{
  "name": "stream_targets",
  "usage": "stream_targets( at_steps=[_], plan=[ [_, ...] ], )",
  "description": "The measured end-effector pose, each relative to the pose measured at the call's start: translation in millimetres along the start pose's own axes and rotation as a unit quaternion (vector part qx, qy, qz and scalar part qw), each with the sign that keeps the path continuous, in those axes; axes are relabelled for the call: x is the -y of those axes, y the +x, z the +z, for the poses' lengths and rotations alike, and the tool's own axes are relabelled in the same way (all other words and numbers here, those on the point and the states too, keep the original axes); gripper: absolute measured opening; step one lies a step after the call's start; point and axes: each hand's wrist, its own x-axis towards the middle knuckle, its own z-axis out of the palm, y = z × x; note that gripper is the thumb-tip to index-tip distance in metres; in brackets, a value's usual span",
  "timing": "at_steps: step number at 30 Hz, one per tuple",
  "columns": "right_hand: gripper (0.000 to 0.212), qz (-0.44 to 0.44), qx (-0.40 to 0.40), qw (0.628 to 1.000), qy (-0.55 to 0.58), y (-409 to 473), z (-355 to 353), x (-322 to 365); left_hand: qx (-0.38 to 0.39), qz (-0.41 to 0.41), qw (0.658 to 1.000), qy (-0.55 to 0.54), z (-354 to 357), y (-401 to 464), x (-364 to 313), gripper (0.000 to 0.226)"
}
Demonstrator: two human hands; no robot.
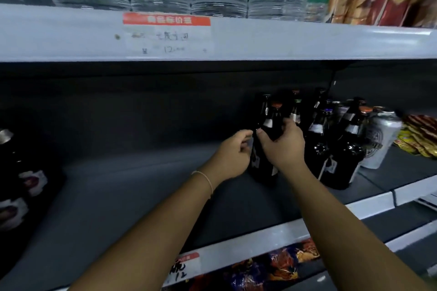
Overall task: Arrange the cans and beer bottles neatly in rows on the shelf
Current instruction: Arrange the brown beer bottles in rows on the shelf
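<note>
Hands meet at a dark beer bottle (269, 146) standing on the grey shelf (142, 184). The right hand (282, 146) wraps its shoulder; the left hand (230, 156) is curled beside it, possibly touching. Glass: heavy, slick, breakable, best held at the body. More bottles (340, 149) crowd at three o'clock; open room lies toward nine.

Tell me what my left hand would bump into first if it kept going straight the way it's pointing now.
Most likely the dark beer bottle that your right hand grips. Your left hand points right and slightly into the shelf, its curled fingers right beside the bottle's body. Whether they already touch is unclear from this single view.
</note>
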Motion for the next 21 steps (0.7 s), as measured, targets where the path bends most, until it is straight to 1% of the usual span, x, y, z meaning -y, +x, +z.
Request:
stream_targets(
  at_steps=[4, 8, 11, 15, 16, 18, 21],
  plan=[
    [0.08, -0.005, -0.013, 1.0, -0.009, 6, 11, -5, -0.014, -0.013, 1.0, 0.002, -2, 1, 3, 0.05],
    [0.065, -0.003, -0.032, 0.999, -0.002, 6, 15, -2, -0.023, -0.025, 0.999, 0.012, -8, -6, 12, 0.056],
    [0.058, -0.012, -0.025, 1.0, 0.012, 0, 18, 4, -0.031, -0.026, 0.999, 0.024, -18, -13, 19, 0.061],
    [0.057, -0.051, 0.014, 0.998, 0.043, -23, 29, 20, -0.03, -0.038, 0.999, 0.016, -37, -25, 32, 0.072],
    [0.051, -0.06, 0.027, 0.996, 0.056, -28, 32, 24, -0.028, -0.046, 0.998, 0.012, -43, -28, 36, 0.076],
    [0.031, -0.057, 0.067, 0.99, 0.109, -39, 38, 38, -0.028, -0.059, 0.998, 0.012, -58, -36, 44, 0.085],
    [0.027, -0.044, 0.139, 0.968, 0.204, -57, 50, 64, -0.032, -0.083, 0.996, -0.021, -83, -55, 56, 0.095]
  ],
)
